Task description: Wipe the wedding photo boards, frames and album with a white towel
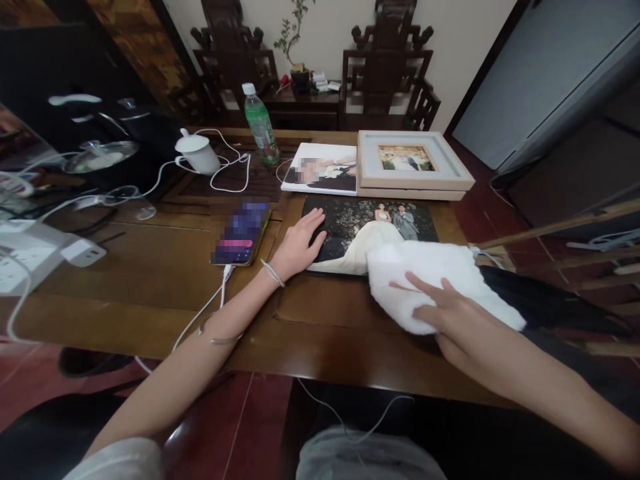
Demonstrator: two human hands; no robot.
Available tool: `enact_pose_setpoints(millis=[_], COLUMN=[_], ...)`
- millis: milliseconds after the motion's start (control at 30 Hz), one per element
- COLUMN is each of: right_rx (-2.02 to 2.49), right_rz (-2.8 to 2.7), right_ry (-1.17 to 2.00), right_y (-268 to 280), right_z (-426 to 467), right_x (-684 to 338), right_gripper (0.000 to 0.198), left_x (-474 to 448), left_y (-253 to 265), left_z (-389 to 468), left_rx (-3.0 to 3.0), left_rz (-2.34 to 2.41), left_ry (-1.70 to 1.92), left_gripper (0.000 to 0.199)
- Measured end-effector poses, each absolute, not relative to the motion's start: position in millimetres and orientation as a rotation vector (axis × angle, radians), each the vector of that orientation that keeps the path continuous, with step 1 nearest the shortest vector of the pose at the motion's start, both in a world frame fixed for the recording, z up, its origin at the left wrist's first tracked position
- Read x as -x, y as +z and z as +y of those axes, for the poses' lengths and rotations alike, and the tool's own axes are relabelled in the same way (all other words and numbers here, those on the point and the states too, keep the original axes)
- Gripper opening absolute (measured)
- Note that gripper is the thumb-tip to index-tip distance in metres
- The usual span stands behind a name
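Observation:
My left hand [304,241] lies flat on the left edge of a dark wedding photo album [340,223], fingers stretched out. The album lies on the table and shows a couple, one in a wide white gown. My right hand [445,307] holds a fluffy white cloth [430,267], which covers the album's lower right corner and hangs over the table beside it. Some of the right fingers press into the cloth, and the thumb is hidden. Left of my left hand lies a phone [243,233] with a cable plugged in.
Behind the album are a white photo book [323,168] and a light wooden frame box [415,160]. A green-labelled bottle [261,127], a white lidded mug [197,153], a glass-lidded pot [103,160] and a power strip [30,260] stand left on the wooden table [320,340].

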State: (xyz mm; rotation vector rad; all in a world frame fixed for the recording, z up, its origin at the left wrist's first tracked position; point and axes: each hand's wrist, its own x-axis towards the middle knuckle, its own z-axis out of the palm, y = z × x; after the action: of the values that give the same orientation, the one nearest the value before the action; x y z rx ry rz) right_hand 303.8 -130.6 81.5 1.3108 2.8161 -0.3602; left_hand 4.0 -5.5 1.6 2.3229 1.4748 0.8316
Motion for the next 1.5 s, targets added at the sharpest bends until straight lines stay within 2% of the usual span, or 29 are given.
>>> enact_pose_setpoints(millis=[200, 367, 500, 633, 800, 967, 1100, 1300, 1400, 1500], right_rx=[-1.389, -1.435, -1.479, -1.498, -1.496, -1.4, -1.267, -1.305, -1.358, -1.376], right_rz=[2.753, 2.846, 2.921, 2.928, 2.906, 2.94, 2.979, 2.802, 2.831, 2.881], right_ry=[-0.478, -0.465, -0.328, -0.204, -0.103, -0.116, -0.155, -0.306, -0.391, -0.418], right_y=[100.6, 100.4, 87.6, 68.6, 55.9, 60.8, 74.3, 100.5, 105.2, 102.4], right_z=[-98.4, -26.0, 18.6, 25.2, -31.9, -107.9, -132.0, -80.0, -34.4, 5.5], right_x=[-316.8, -313.8, -303.5, -302.6, -308.9, -311.8, -306.8, -291.4, -284.1, -276.9], right_gripper=[0.034, 0.013, 0.016, 0.017, 0.039, 0.04, 0.041, 0.03, 0.017, 0.014], left_x=[-3.7, -2.5, -0.9, -0.3, -1.5, -2.4, -2.0, -1.6, -1.6, -1.5], left_y=[1.6, 0.9, -0.3, -0.5, 0.3, -0.1, -0.2, 1.3, 1.2, 0.8], left_z=[-5.4, -4.2, -3.5, -3.9, -4.7, -4.6, -3.9, -4.2, -5.0, -5.4], left_rx=[-2.348, -2.351, -2.373, -2.372, -2.366, -2.378, -2.378, -2.385, -2.361, -2.333], left_rz=[1.47, 1.456, 1.435, 1.417, 1.433, 1.441, 1.449, 1.442, 1.441, 1.443], left_ry=[0.842, 0.853, 0.87, 0.889, 0.884, 0.886, 0.866, 0.852, 0.858, 0.853], left_gripper=[0.047, 0.047, 0.048, 0.046, 0.046, 0.047, 0.046, 0.047, 0.046, 0.046])
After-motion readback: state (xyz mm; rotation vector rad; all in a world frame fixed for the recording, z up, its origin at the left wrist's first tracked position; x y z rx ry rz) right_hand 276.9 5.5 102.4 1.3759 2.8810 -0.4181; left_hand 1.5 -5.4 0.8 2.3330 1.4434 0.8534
